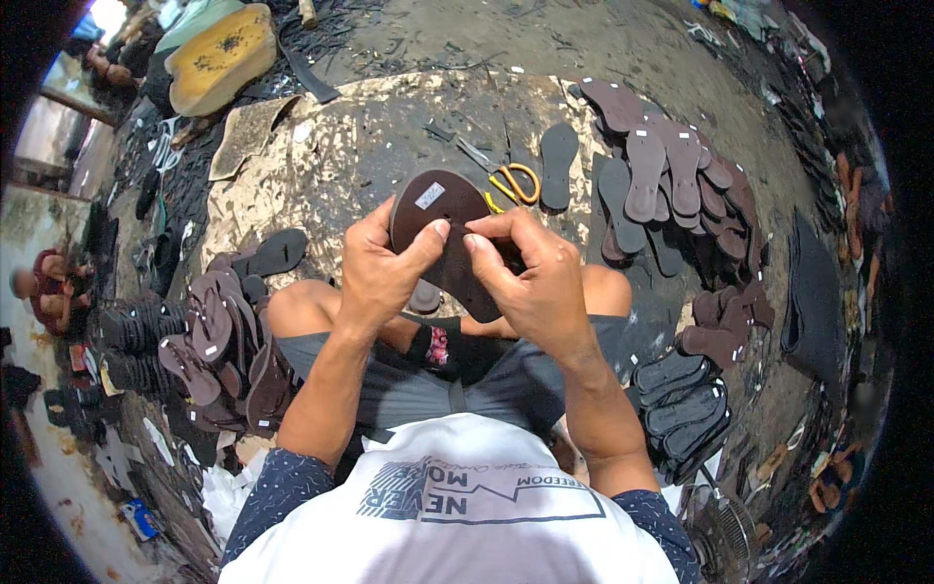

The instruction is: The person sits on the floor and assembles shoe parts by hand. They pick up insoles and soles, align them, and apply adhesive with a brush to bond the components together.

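A dark brown sandal sole (449,204) with a small white label near its toe end is held up over my lap, tilted. My left hand (387,255) grips its left edge, thumb pressed on the face and fingers behind. At the sole's right side my right hand (530,268) is closed, thumb and forefinger pinched together at its middle; whatever small part sits between those fingertips is hidden. Just beyond, on the worn board, lie scissors (520,185) with orange-yellow handles. A loose dark grey sole (558,165) rests to their right.
Brown soles (671,165) are heaped at the far right, with black sandals (681,409) stacked nearer. Finished-looking brown sandals (219,331) pile up at left. A yellowish pad (224,60) lies at the far left, and a fan (722,530) stands at lower right. Another person (53,292) sits far left.
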`<act>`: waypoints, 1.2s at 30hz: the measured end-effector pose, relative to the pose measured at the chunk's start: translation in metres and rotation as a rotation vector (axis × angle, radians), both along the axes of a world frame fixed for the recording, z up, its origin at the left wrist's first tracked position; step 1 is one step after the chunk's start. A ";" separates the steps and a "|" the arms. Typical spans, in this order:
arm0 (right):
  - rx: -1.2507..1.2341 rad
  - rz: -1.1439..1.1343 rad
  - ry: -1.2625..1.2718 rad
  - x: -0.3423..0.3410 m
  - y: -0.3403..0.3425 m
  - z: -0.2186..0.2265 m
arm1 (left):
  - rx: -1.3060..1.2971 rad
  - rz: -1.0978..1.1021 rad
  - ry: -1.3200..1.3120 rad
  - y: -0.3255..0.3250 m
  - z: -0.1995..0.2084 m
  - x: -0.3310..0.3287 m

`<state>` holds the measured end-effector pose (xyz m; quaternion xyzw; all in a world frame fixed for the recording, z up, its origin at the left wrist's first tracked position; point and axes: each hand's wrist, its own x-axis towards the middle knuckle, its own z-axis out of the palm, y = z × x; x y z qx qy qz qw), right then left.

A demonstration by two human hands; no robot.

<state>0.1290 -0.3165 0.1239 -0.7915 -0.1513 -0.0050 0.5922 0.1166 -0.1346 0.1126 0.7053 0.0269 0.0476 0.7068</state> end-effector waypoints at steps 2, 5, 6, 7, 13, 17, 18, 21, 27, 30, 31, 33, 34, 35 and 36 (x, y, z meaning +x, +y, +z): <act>-0.047 -0.012 -0.123 0.002 0.007 -0.001 | 0.040 0.011 -0.015 0.002 0.001 -0.006; -0.139 -0.029 -0.312 0.004 0.014 -0.004 | 0.191 0.062 -0.035 0.003 0.008 -0.008; -0.198 -0.025 -0.316 0.001 0.015 0.001 | 0.270 0.076 -0.040 0.005 0.009 -0.009; -0.256 -0.021 -0.319 -0.002 0.015 0.006 | 0.273 0.095 -0.023 0.006 0.004 -0.010; -0.321 -0.055 -0.386 -0.005 0.001 -0.004 | 0.578 0.045 -0.281 -0.012 0.003 -0.008; -0.356 -0.172 -0.447 0.006 0.007 -0.063 | 0.556 -0.135 -0.127 -0.026 -0.015 -0.013; -0.334 -0.198 -0.435 0.011 0.009 -0.075 | 0.562 -0.212 0.057 -0.015 -0.024 -0.006; -0.277 -0.173 -0.309 0.010 -0.006 -0.066 | 0.394 -0.232 -0.031 -0.004 -0.045 0.010; -0.329 -0.279 -0.326 0.002 -0.044 -0.060 | 0.335 -0.440 -0.126 -0.035 -0.061 0.040; -0.306 -0.293 -0.309 0.007 -0.041 -0.053 | 0.473 -0.459 -0.166 -0.040 -0.042 0.028; -0.322 -0.285 -0.318 0.005 -0.046 -0.054 | 0.476 -0.426 -0.230 -0.045 -0.043 0.025; -0.338 -0.285 -0.319 0.000 -0.054 -0.056 | 0.159 -0.507 -0.070 -0.024 -0.061 0.045; -0.344 -0.279 -0.323 -0.002 -0.056 -0.057 | 0.002 -0.536 0.010 -0.010 -0.070 0.053; -0.340 -0.270 -0.308 -0.009 -0.058 -0.049 | -0.244 -0.497 0.174 -0.016 -0.037 0.038; -0.321 -0.243 -0.320 -0.010 -0.056 -0.044 | -0.154 -0.504 0.113 -0.010 -0.048 0.043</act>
